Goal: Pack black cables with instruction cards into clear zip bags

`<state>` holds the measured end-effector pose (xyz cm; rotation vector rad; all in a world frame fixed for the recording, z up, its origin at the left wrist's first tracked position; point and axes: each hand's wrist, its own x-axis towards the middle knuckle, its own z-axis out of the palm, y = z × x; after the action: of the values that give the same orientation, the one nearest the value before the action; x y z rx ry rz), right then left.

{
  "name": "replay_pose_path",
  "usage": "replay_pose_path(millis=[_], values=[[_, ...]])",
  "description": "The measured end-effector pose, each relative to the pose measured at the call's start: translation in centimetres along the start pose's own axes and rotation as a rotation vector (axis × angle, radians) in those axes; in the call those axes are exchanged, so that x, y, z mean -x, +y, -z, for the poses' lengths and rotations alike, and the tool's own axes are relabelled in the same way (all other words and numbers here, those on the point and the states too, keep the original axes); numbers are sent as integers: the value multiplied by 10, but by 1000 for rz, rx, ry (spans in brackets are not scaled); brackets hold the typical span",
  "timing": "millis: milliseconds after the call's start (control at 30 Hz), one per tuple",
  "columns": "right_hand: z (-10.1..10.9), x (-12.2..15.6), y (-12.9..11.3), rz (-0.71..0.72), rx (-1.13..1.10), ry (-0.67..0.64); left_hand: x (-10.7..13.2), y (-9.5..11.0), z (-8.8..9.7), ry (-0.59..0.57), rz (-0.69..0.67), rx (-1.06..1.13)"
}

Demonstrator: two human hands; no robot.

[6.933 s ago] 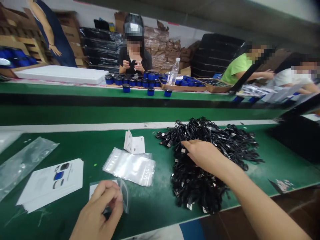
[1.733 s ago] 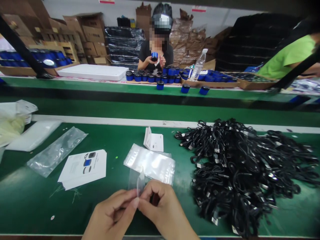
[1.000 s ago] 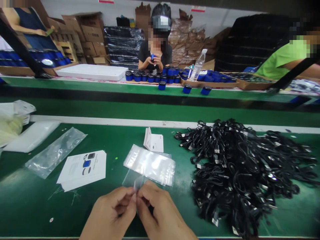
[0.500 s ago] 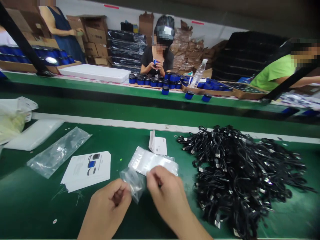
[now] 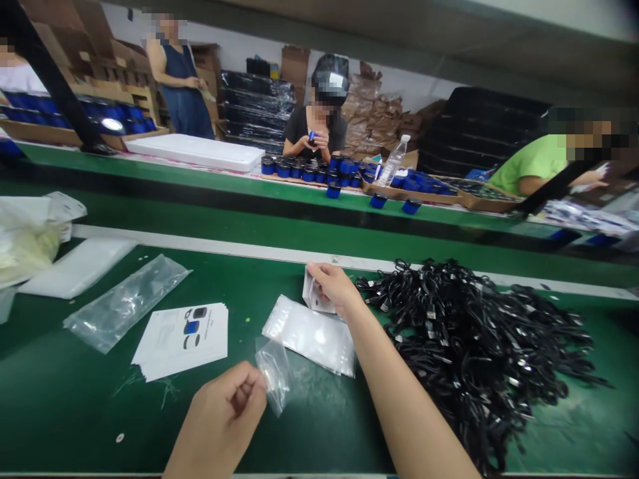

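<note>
Bag (image 5: pixel 278 386) in left hand (image 5: pixel 227 409), leaflets (image 5: pixel 310 294) at right hand (image 5: pixel 333 285)

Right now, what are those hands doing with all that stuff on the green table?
The left hand is pinching a small clear bag. The right hand has its fingers at some folded white leaflets, just beyond a stack of clear bags. A pile of black cables lies to the right, and printed sheets lie to the left.
</note>
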<state>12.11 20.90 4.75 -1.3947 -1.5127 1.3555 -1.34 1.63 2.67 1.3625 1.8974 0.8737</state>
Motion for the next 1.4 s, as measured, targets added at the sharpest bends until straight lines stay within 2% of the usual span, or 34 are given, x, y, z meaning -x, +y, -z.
replay_pose_path(millis=[200,333,400,467,533,567,633,700,833,933,1000,1100,1167,1300,1400], values=[[4,-1,7,-26,-30,30,-2,4,1,-19,29,50],[9,2,5,30,10,94,-3,5,3,-18,57,77],[15,18,-3,115,43,148,-4,6,5,12,77,111],[21,46,-13,219,73,168,-7,8,8,58,94,174],[24,78,-21,294,96,102,-10,9,10,127,103,271],[24,93,-23,328,120,19,-12,10,9,160,102,323],[18,116,-21,373,211,-157,-16,12,6,204,87,400],[7,128,-13,388,237,-227,-19,14,2,215,54,422],[-18,132,13,348,69,-193,-24,16,-9,266,-26,402],[-29,136,36,301,-183,-13,-27,17,-13,334,-55,404],[-36,141,53,295,-403,50,-28,17,-16,377,-55,417],[-51,149,74,225,-581,-68,-31,17,-23,419,-47,435],[-61,152,82,205,-499,-115,-32,16,-29,446,-42,436],[-72,156,87,380,-205,-39,-34,14,-34,419,-40,457],[-72,159,85,412,-110,1,-33,14,-32,403,-38,476]])
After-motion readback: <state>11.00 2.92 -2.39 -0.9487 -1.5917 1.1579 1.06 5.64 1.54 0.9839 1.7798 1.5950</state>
